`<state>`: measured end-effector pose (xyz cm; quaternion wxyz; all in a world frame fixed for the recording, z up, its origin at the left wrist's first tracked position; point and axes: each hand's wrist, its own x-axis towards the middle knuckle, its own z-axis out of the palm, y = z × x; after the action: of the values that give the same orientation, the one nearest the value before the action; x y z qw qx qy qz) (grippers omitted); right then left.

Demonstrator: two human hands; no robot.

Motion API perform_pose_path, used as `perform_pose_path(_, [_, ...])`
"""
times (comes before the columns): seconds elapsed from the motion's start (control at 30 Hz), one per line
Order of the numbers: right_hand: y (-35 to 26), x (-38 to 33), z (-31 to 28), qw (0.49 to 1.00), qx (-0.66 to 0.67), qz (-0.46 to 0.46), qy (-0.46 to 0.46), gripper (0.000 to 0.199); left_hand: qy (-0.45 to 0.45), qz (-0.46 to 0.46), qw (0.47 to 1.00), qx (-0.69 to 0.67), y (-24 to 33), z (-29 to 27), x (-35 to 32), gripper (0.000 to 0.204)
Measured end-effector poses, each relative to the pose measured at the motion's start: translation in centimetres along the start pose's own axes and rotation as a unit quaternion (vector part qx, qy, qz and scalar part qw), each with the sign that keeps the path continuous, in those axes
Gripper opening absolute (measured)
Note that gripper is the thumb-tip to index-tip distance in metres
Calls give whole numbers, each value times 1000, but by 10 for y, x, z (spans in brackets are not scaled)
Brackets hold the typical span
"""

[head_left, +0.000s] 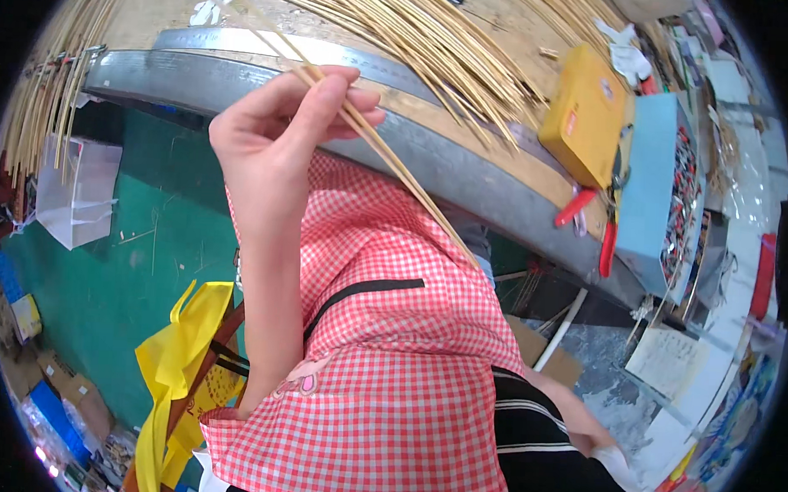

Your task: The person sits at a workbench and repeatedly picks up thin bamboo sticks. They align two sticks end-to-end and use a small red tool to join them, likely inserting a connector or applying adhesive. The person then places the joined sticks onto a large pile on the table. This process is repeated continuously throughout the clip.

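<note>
My left hand (pixel 299 117) is raised in front of the workbench's front edge, its thumb and fingers closed in a pinch. Thin bamboo sticks (pixel 405 177), seemingly two, run through this grip. They slant from the upper left over the bench down to the right across my red-and-white checked apron (pixel 362 401). A metal ruler (pixel 271 46) lies along the bench just beyond the hand. Part of my right forearm (pixel 570 413) shows at the lower right; the hand itself is hidden beyond the apron.
A pile of bamboo sticks (pixel 410 38) spreads over the bench, with others (pixel 61 78) overhanging at far left. On the right are a yellow case (pixel 585 114), red-handled pliers (pixel 609 245) and a light-blue box (pixel 648 185) of small parts. A yellow bag (pixel 178 351) hangs at lower left.
</note>
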<state>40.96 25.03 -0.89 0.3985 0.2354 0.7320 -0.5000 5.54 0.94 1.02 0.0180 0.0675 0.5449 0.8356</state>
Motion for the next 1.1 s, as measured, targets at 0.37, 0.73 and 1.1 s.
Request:
perform_pose_path(0.37, [-139, 37, -88, 975, -15, -166, 146, 22, 3, 35, 999, -1, 2, 32, -21, 16])
perform_pose_path(0.73, [-212, 119, -40, 875, 33, -436, 209, 14, 6, -68, 998, 6, -24, 22, -37, 19])
perform_pose_path(1.1, [-196, 120, -38, 914, 209, -332, 102, 9, 2, -76, 995, -64, -36, 29, -38, 23])
